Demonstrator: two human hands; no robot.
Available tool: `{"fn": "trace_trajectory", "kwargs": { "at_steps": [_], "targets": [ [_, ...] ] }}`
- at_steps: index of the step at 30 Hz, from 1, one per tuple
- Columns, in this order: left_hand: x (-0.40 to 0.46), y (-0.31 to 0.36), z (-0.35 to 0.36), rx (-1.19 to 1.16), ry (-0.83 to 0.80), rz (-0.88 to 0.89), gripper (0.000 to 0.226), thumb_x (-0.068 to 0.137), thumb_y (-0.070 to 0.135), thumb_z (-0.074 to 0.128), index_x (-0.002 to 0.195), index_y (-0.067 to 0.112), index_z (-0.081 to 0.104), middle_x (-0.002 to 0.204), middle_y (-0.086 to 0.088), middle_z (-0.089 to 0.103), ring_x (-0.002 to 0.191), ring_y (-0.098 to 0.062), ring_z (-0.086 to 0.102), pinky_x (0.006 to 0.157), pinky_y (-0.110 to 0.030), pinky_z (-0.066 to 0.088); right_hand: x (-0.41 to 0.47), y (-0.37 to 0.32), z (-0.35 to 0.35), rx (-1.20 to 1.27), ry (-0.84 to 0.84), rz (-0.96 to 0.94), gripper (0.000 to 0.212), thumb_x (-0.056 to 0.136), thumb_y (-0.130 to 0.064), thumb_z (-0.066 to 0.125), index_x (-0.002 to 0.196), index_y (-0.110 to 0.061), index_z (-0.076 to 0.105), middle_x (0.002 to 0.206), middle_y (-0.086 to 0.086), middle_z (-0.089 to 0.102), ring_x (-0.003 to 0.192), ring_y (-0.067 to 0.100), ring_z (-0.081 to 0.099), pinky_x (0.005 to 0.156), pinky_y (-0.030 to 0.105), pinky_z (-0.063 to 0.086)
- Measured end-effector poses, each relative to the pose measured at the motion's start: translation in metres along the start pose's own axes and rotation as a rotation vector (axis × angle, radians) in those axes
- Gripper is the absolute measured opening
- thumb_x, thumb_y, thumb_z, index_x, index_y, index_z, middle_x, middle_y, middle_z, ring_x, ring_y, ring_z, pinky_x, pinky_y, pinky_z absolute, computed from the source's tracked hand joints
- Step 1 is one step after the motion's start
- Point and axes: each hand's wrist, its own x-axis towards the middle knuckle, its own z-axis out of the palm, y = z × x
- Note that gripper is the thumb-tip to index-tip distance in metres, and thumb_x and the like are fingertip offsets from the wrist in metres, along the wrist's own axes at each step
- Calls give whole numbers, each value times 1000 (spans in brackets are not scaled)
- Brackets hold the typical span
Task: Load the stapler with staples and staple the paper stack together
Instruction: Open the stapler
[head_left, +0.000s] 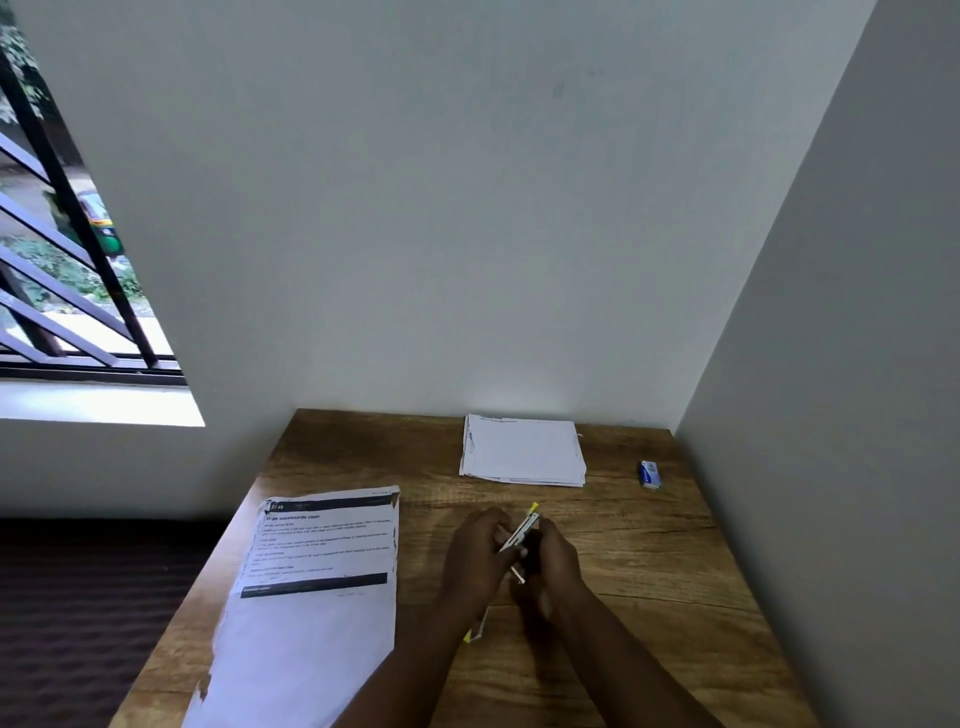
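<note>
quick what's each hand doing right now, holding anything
Left hand: closed on the stapler, gripping its left side.
Right hand: closed on the same stapler from the right.

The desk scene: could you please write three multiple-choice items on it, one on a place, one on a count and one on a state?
1. Where is the small blue box?
A. Far right of the desk
B. On the printed sheet
C. In a hand

2. How many lots of paper lie on the desk?
A. One
B. Two
C. Four

3. How is the stapler held?
A. Lying untouched
B. In both hands
C. Under the stack

Answers:
1 A, it sits alone near the right wall.
2 B, the printed sheet at left and the white stack at the back.
3 B, the left hand and right hand close around it.
</note>
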Motion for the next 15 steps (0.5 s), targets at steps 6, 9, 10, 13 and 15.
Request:
{"fn": "trace_trajectory", "kwargs": {
  "at_steps": [6, 9, 10, 13, 15],
  "targets": [
    [-9, 14, 3, 413, 43, 250, 16, 86, 18, 58, 100, 15, 65, 105, -1, 60, 90, -18, 61, 69, -34, 47, 2, 8, 3, 101, 31, -15, 26, 91, -23, 47, 78, -7, 63, 72, 14, 63, 68, 29, 60, 63, 34, 46],
    [-7, 13, 4, 550, 13, 399, 23, 92, 15, 53, 111, 10, 64, 112, -7, 61, 98, -22, 60, 71, -36, 49, 3, 9, 0, 217, -40, -15, 28, 93, -27, 46, 77, -10, 63, 69, 9, 61, 66, 22, 58, 61, 32, 45],
    [-6, 12, 4, 563, 3, 429, 23, 92, 16, 53, 112, 9, 63, 113, -7, 61, 99, -22, 60, 72, -36, 48, 3, 8, -2, 257, -60, -3, 28, 95, -27, 46, 80, -10, 62, 71, 9, 60, 66, 21, 58, 61, 32, 45],
    [-5, 5, 1, 399, 13, 335, 18, 88, 18, 61, 104, 11, 66, 105, -3, 61, 90, -17, 61, 70, -31, 47, 8, 7, -6, 203, -66, 39, 29, 95, -27, 46, 78, -7, 60, 66, 9, 58, 56, 19, 54, 54, 28, 43],
    [-4, -1, 0, 204, 39, 160, 12, 82, 13, 68, 94, 12, 70, 95, -2, 65, 83, -13, 63, 71, -31, 50, 10, 6, -8, 124, -66, 18, 30, 95, -24, 46, 75, -6, 61, 55, 7, 59, 46, 17, 54, 48, 25, 45]
  ]
}}
